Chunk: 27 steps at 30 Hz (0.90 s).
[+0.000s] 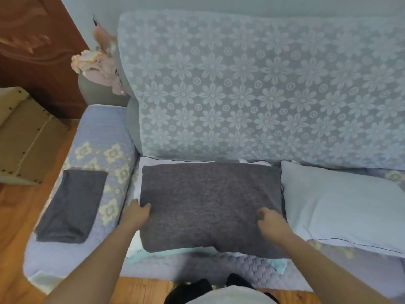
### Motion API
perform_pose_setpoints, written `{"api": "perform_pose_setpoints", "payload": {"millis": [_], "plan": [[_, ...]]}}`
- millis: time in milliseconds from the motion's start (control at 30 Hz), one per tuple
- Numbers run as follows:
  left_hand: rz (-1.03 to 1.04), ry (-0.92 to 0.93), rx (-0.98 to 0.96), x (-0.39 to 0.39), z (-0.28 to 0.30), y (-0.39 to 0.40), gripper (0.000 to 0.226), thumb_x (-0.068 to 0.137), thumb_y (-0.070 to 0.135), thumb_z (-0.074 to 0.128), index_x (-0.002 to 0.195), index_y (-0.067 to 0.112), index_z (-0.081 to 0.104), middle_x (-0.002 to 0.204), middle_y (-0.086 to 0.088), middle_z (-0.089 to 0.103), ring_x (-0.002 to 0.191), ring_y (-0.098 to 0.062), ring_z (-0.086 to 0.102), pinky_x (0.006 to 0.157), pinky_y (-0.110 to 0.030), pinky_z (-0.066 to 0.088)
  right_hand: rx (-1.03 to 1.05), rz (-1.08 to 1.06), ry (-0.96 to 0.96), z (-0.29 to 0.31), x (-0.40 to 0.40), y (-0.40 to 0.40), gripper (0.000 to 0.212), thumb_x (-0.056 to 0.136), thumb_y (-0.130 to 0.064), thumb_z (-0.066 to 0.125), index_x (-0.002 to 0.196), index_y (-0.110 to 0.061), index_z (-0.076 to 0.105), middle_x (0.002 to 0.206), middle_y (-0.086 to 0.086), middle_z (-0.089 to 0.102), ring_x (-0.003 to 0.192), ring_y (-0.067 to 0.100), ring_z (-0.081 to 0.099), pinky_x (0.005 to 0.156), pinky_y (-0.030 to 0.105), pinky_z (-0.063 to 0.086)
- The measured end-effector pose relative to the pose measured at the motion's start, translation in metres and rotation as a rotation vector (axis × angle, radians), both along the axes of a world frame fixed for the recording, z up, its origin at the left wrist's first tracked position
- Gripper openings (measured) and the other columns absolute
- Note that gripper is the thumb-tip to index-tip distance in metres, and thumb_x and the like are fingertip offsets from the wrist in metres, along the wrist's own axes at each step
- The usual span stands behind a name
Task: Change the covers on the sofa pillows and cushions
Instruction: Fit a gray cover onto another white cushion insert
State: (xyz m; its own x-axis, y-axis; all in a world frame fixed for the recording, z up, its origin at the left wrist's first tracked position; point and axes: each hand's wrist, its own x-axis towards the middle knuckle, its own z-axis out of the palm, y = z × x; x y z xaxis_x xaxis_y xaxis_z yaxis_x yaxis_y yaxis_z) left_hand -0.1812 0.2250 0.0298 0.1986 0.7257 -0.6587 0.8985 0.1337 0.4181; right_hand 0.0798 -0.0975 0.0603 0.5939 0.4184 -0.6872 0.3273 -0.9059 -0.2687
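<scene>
On sofa seat (pixel 197 266): grey pillow (pixel 210 205), both hands gripping: left hand (pixel 137 212), right hand (pixel 270 220).

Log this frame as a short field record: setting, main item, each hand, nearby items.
setting: sofa with white floral lace over its backrest
main item: dark grey fabric-covered pillow lying flat on the seat
left hand: on the pillow's left edge; grip unclear
right hand: fingers curled, on the pillow's front right part; grip unclear
nearby: folded dark grey cloth on the armrest; uncovered white pillow to the right
</scene>
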Motion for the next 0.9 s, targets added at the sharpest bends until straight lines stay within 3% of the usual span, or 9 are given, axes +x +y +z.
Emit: {"api": "perform_pose_setpoints", "payload": {"millis": [133, 200, 233, 300, 400, 467, 600, 733, 900], "plan": [[0.255, -0.266, -0.072, 0.039, 0.007, 0.04, 0.076, 0.098, 0.041, 0.063, 0.158, 0.011, 0.026, 0.158, -0.011, 0.037, 0.137, -0.036, 0.046, 0.108, -0.049, 0.045, 0.068, -0.093, 0.096, 0.024, -0.026, 0.037, 0.038, 0.102, -0.02, 0.046, 0.14, -0.017, 0.047, 0.14, 0.006, 0.053, 0.116, 0.022, 0.057, 0.092, 0.031, 0.048], [0.403, -0.46, -0.226, 0.052, 0.013, 0.047, 0.064, 0.098, 0.033, 0.066, 0.152, 0.013, 0.04, 0.15, -0.011, 0.049, 0.126, -0.034, 0.057, 0.099, -0.049, 0.051, 0.101, -0.159, 0.148, 0.036, -0.038, 0.047, 0.038, 0.102, -0.02, 0.047, 0.14, -0.018, 0.048, 0.139, 0.003, 0.053, 0.114, 0.019, 0.055, 0.092, 0.03, 0.048], [0.373, -0.544, -0.308, 0.056, 0.021, 0.04, 0.048, 0.098, 0.024, 0.066, 0.143, 0.013, 0.053, 0.14, -0.013, 0.06, 0.116, -0.031, 0.064, 0.092, -0.045, 0.055, 0.121, -0.191, 0.164, 0.043, -0.043, 0.052, 0.037, 0.102, -0.02, 0.048, 0.139, -0.019, 0.049, 0.138, 0.001, 0.054, 0.112, 0.017, 0.056, 0.091, 0.031, 0.049], [-0.023, -0.638, -0.317, 0.062, 0.048, 0.012, 0.03, 0.098, 0.009, 0.064, 0.123, 0.024, 0.07, 0.119, -0.003, 0.073, 0.105, -0.019, 0.07, 0.087, -0.034, 0.057, 0.191, -0.269, 0.205, 0.062, -0.051, 0.063, 0.036, 0.102, -0.026, 0.05, 0.138, -0.024, 0.049, 0.133, -0.005, 0.055, 0.109, 0.013, 0.058, 0.094, 0.033, 0.052], [-0.812, -0.614, -0.197, 0.064, 0.068, -0.036, 0.046, 0.096, 0.013, 0.066, 0.115, 0.055, 0.069, 0.099, 0.014, 0.07, 0.097, -0.009, 0.065, 0.087, -0.024, 0.051, 0.486, -0.573, 0.568, 0.087, -0.057, 0.083, 0.039, 0.101, -0.037, 0.054, 0.14, -0.032, 0.047, 0.131, -0.006, 0.06, 0.109, 0.015, 0.067, 0.093, 0.038, 0.057], [-1.027, -0.592, -0.14, 0.059, 0.07, -0.059, 0.045, 0.096, 0.017, 0.065, 0.118, 0.056, 0.067, 0.089, 0.018, 0.058, 0.09, -0.006, 0.057, 0.085, -0.023, 0.046, 0.639, -0.716, 0.797, 0.095, -0.063, 0.095, 0.035, 0.102, -0.029, 0.056, 0.135, -0.035, 0.048, 0.128, -0.001, 0.066, 0.108, 0.019, 0.07, 0.09, 0.043, 0.058], [-0.849, -0.571, -0.172, 0.052, 0.087, -0.068, 0.03, 0.092, 0.021, 0.07, 0.111, 0.043, 0.075, 0.088, 0.025, 0.058, 0.088, -0.004, 0.058, 0.08, -0.017, 0.045, 0.662, -0.679, 0.632, 0.086, -0.073, 0.102, 0.063, 0.094, 0.002, 0.06, 0.147, -0.026, 0.042, 0.111, 0.014, 0.066, 0.098, 0.026, 0.072, 0.085, 0.041, 0.06], [-0.76, -0.578, -0.139, 0.053, 0.103, -0.059, 0.022, 0.083, 0.019, 0.078, 0.091, 0.039, 0.071, 0.086, 0.022, 0.064, 0.084, -0.005, 0.062, 0.078, -0.021, 0.047, 0.754, -0.667, 0.607, 0.086, -0.07, 0.103, 0.048, 0.093, 0.008, 0.06, 0.133, -0.018, 0.059, 0.097, 0.014, 0.057, 0.085, 0.019, 0.067, 0.078, 0.029, 0.059], [-0.667, -0.569, -0.088, 0.042, 0.115, -0.065, 0.029, 0.08, 0.026, 0.081, 0.087, 0.033, 0.055, 0.078, 0.018, 0.057, 0.074, -0.006, 0.054, 0.073, -0.022, 0.048, 0.84, -0.619, 0.625, 0.094, -0.072, 0.109, 0.035, 0.092, 0.004, 0.064, 0.122, -0.015, 0.065, 0.098, 0.01, 0.06, 0.087, 0.016, 0.068, 0.076, 0.028, 0.058]]}}
